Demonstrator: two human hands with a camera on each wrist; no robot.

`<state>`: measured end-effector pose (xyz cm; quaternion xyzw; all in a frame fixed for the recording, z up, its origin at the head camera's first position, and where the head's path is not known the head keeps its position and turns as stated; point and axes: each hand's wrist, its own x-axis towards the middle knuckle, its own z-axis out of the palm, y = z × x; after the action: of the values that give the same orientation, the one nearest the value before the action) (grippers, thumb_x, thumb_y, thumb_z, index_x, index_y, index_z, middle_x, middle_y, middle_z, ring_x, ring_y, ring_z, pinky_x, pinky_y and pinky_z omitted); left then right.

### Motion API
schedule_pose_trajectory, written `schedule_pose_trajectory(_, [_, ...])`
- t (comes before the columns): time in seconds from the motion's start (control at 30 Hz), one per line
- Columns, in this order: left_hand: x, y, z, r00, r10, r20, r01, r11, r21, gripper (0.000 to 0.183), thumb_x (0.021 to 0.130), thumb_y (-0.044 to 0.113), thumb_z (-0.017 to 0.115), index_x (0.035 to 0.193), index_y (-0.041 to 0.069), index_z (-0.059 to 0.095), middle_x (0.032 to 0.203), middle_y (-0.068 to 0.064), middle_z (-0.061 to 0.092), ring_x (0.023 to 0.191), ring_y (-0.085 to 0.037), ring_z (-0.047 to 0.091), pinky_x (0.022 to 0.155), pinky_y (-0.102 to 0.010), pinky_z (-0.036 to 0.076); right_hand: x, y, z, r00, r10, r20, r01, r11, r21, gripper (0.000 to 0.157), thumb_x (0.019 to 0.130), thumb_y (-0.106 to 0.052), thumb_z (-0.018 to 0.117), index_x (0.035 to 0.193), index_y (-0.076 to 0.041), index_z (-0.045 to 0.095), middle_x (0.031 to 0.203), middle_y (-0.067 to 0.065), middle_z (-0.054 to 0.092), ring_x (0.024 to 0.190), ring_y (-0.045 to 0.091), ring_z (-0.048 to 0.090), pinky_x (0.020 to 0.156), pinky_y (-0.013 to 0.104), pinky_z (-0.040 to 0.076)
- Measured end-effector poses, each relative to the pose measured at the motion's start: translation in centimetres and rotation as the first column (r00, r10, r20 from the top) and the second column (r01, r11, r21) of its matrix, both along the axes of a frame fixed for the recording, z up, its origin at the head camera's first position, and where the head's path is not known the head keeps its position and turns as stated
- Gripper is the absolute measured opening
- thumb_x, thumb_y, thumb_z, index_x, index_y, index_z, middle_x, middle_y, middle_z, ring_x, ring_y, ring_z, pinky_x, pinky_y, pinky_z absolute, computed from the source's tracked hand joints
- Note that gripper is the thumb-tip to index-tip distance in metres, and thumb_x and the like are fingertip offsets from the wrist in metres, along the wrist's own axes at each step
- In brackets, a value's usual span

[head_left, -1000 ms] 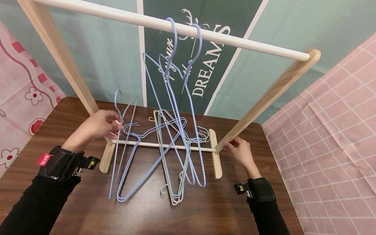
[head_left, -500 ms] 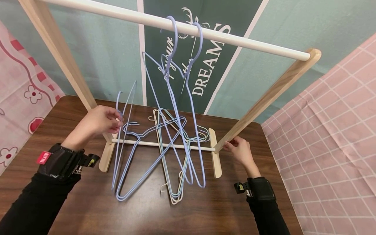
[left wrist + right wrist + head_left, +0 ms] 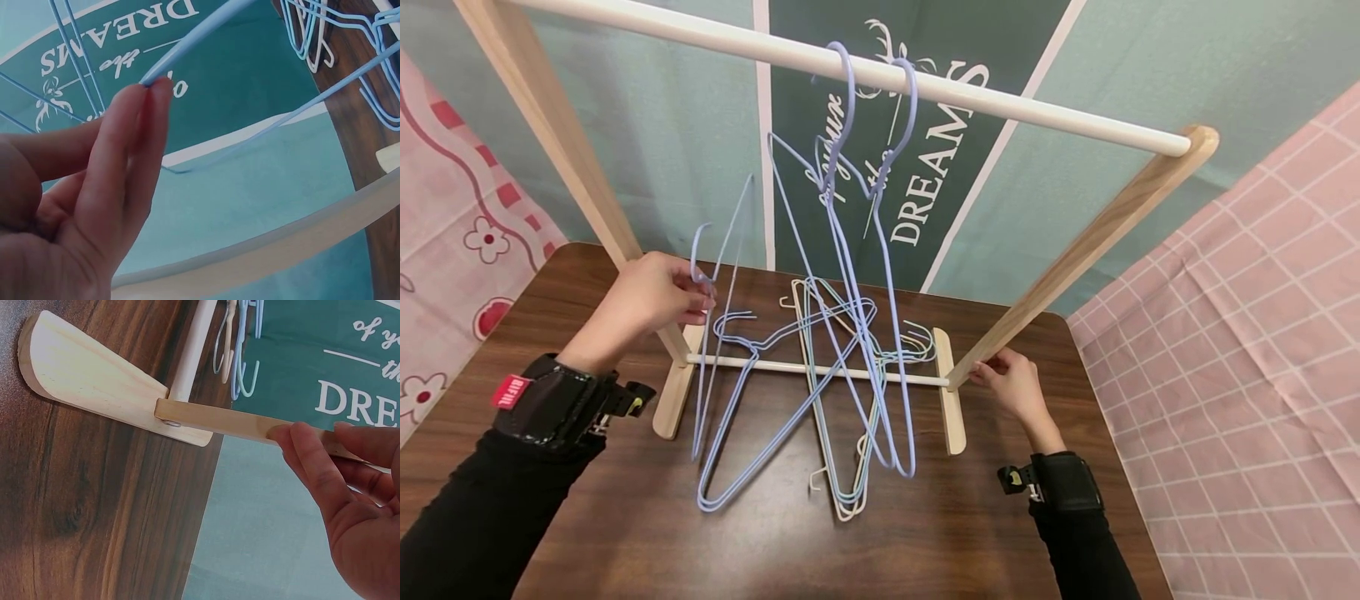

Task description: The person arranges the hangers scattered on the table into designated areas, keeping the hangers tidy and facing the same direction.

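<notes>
My left hand point(image 3: 658, 292) pinches a light blue wire clothes hanger point(image 3: 200, 36) near its hook, beside the left post of a garment rack. The hanger is held up, its hook at the top and its body hanging over the lower bar. At the other side, my right hand point(image 3: 1015, 387) grips the rack's right wooden post point(image 3: 219, 419) low down, thumb and fingers on opposite faces. Two blue hangers, one with its hook point(image 3: 851, 92) further left, hang from the white top rail point(image 3: 700, 32) near its middle.
Several blue hangers point(image 3: 782, 433) lie on the brown wooden table point(image 3: 925, 533), overlapping white and pale green ones point(image 3: 847, 504). The left post point(image 3: 561, 158) stands close behind my left hand. Patterned cloth point(image 3: 1247, 333) walls in the back and sides.
My left hand has risen slightly, lifting the held hanger; its far corner has swung upward. My right hand stays on the post, and the hangers on the rail barely sway.
</notes>
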<state>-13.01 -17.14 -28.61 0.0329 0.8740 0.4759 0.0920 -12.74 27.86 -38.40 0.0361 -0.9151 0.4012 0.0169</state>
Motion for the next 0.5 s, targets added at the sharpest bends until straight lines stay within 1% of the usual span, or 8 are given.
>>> schedule_pose_trajectory(0.07, [0.1,0.0,0.4,1.000,0.003,-0.028,-0.004,1.000,-0.021,0.012,0.085,-0.005,0.058,0.094,-0.013,0.059,0.077,-0.011,0.064,0.062,-0.006,0.062,0.058,-0.022,0.053,0.0,0.0,0.0,1.000,0.001,0.000,-0.001,1.000,0.000,0.021,0.088,-0.002,0.059,0.104,0.011,0.058,0.092,0.029,0.061,0.082,0.034,0.065,0.069,0.036,0.054])
schedule_pose_trajectory(0.13, [0.2,0.1,0.8,0.999,0.001,-0.053,-0.003,1.000,-0.026,0.012,0.085,-0.005,0.057,0.093,-0.013,0.060,0.078,-0.013,0.065,0.061,-0.006,0.062,0.058,-0.022,0.053,0.0,0.0,-0.1,1.000,0.000,-0.002,0.000,1.000,0.001,0.021,0.088,-0.002,0.059,0.103,0.011,0.058,0.091,0.028,0.061,0.082,0.034,0.065,0.069,0.038,0.053])
schedule_pose_trajectory(0.2, [0.4,0.1,1.3,0.996,-0.002,-0.087,-0.003,0.998,-0.055,0.010,0.084,-0.003,0.060,0.090,-0.011,0.061,0.077,-0.012,0.066,0.061,-0.004,0.061,0.058,-0.022,0.053,-0.1,0.0,-0.2,1.000,-0.003,-0.009,0.003,1.000,0.002,0.020,0.087,-0.002,0.060,0.103,0.011,0.058,0.091,0.028,0.062,0.081,0.034,0.065,0.069,0.040,0.053])
schedule_pose_trajectory(0.3, [0.7,0.3,2.2,0.990,-0.005,-0.143,-0.012,0.992,-0.122,0.007,0.082,0.002,0.065,0.085,-0.005,0.065,0.074,-0.008,0.067,0.059,-0.004,0.061,0.055,-0.021,0.052,-0.1,0.1,-0.2,1.000,-0.007,-0.012,0.007,1.000,0.003,0.020,0.087,-0.002,0.060,0.102,0.011,0.059,0.091,0.028,0.062,0.081,0.034,0.065,0.069,0.040,0.053])
schedule_pose_trajectory(0.4, [0.9,0.5,3.2,0.988,0.001,-0.155,-0.024,0.989,-0.146,0.008,0.081,0.005,0.068,0.083,-0.002,0.066,0.072,-0.006,0.067,0.059,-0.007,0.062,0.053,-0.021,0.051,-0.1,0.0,-0.2,1.000,-0.011,-0.008,0.011,1.000,0.004,0.019,0.087,-0.002,0.060,0.102,0.011,0.059,0.090,0.028,0.062,0.081,0.034,0.065,0.067,0.036,0.054])
schedule_pose_trajectory(0.5, [0.9,0.9,4.0,0.991,0.003,-0.133,-0.019,0.992,-0.122,0.012,0.082,0.007,0.067,0.088,-0.003,0.065,0.074,-0.007,0.067,0.059,-0.008,0.063,0.054,-0.021,0.051,-0.1,0.0,-0.1,1.000,-0.013,0.001,0.013,1.000,0.006,0.020,0.088,-0.003,0.059,0.103,0.011,0.058,0.091,0.028,0.062,0.081,0.034,0.065,0.067,0.035,0.054])
